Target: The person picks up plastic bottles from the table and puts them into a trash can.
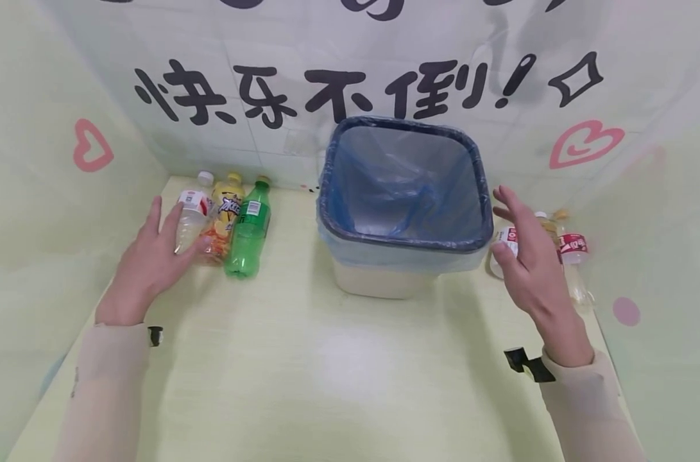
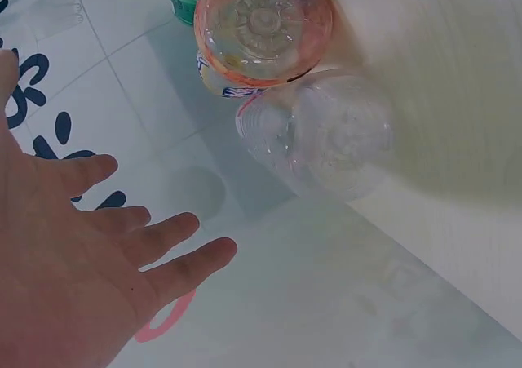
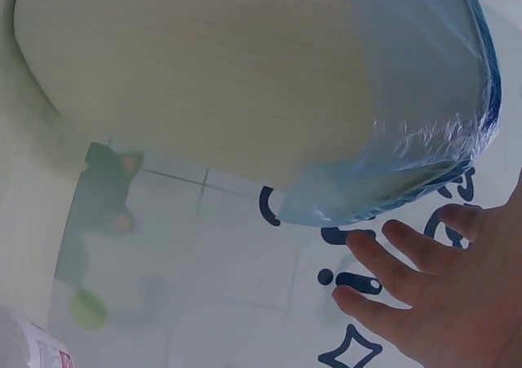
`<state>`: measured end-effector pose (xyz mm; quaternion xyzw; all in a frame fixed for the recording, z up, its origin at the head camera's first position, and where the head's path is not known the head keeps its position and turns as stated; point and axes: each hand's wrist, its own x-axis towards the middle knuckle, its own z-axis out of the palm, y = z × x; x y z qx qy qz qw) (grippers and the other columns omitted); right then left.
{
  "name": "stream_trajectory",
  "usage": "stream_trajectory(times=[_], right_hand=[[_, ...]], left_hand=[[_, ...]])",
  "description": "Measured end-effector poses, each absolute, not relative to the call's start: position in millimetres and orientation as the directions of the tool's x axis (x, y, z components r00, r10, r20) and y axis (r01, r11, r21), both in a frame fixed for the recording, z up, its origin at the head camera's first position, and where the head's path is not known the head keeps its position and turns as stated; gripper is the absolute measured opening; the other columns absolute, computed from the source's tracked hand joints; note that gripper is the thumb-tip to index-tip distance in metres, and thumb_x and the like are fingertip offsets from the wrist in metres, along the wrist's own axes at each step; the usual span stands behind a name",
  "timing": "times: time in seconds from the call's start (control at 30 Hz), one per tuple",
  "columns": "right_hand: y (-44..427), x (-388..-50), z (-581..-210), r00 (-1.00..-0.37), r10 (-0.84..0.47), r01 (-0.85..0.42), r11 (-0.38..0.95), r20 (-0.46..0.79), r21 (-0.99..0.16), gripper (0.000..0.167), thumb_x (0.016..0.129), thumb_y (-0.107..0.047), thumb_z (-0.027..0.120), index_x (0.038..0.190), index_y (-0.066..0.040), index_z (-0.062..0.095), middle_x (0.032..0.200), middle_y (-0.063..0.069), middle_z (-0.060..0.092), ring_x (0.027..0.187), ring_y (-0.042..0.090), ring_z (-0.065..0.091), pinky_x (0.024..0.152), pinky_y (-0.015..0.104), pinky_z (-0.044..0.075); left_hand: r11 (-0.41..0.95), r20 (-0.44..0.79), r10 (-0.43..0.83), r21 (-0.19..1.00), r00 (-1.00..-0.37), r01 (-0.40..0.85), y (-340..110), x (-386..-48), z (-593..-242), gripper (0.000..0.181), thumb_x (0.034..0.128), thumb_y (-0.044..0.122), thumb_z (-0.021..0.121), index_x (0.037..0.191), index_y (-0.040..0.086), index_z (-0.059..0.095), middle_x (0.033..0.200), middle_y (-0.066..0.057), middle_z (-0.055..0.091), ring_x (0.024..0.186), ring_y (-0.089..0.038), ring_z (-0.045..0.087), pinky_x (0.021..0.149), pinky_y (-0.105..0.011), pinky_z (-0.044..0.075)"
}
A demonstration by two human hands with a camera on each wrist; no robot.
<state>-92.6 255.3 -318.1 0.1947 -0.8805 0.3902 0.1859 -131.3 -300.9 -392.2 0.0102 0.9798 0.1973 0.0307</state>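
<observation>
My left hand [image 1: 147, 263] hovers with spread fingers near three bottles at the back left: a clear one with a white and red label [image 1: 191, 208], a yellow-labelled drink bottle [image 1: 227, 208] and a green soda bottle [image 1: 251, 228]. In the left wrist view, the clear bottle [image 2: 334, 135] stands apart from the fingertips. My right hand [image 1: 534, 263], fingers loosely extended, is raised beside the bin's right rim and holds nothing. Several bottles, one with a red label [image 1: 573, 244], lie partly hidden behind it. Between the hands stands a cream bin [image 1: 378, 282] with a blue liner bag [image 1: 407, 250].
The pale tabletop [image 1: 338, 372] runs toward me. Behind the bin rises a white wall with large black lettering [image 1: 338, 90]. Pale green side panels [image 1: 32, 212] close in on the left and right. In the right wrist view, a white bottle [image 3: 28, 343] shows at the lower left corner.
</observation>
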Motion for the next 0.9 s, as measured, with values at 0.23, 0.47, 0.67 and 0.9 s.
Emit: stream_trajectory(times=[0.23,0.47,0.67,0.9], right_hand=[[252.4,-95.2,-316.2,-0.850,-0.211,-0.502,0.603,0.483,-0.620,0.075,0.096,-0.064,0.046,0.157,-0.023,0.032,0.155,0.007,0.041,0.131,0.042,0.048,0.112,0.059,0.028],[248.8,-94.2,-312.9,-0.875,-0.188,-0.461,0.599,0.445,-0.654,0.072,0.098,-0.060,0.046,0.158,-0.024,0.030,0.157,0.001,0.038,0.132,0.042,0.047,0.108,0.066,0.029],[245.7,-95.4,-312.4,-0.891,-0.169,-0.432,0.605,0.422,-0.669,0.069,0.099,-0.058,0.045,0.157,-0.024,0.031,0.157,0.000,0.037,0.132,0.043,0.047,0.106,0.067,0.030],[243.2,-97.2,-312.2,-0.899,-0.159,-0.413,0.616,0.407,-0.671,0.064,0.100,-0.054,0.047,0.156,-0.027,0.033,0.157,0.000,0.037,0.131,0.043,0.047,0.108,0.066,0.029]], left_hand=[[0.925,-0.064,0.032,0.381,-0.997,0.005,-305.2,-133.1,-396.3,0.094,0.0954,0.066,0.044,0.160,0.009,0.007,0.162,-0.026,-0.009,0.138,-0.061,0.018,0.097,-0.079,0.023],[0.925,-0.061,0.038,0.380,-0.997,0.012,-308.8,-138.9,-403.5,0.095,0.0962,0.064,0.046,0.159,0.005,0.007,0.153,-0.037,0.019,0.132,-0.061,0.026,0.099,-0.078,0.024],[0.926,-0.069,0.033,0.377,-0.997,0.004,-311.8,-144.2,-407.9,0.095,0.0968,0.064,0.044,0.159,0.003,0.006,0.153,-0.037,0.018,0.132,-0.061,0.026,0.099,-0.078,0.024],[0.923,-0.092,0.028,0.384,-0.995,-0.009,-317.1,-148.4,-415.2,0.097,0.0969,0.064,0.043,0.158,0.003,0.000,0.154,-0.038,0.014,0.135,-0.060,0.022,0.098,-0.078,0.024]])
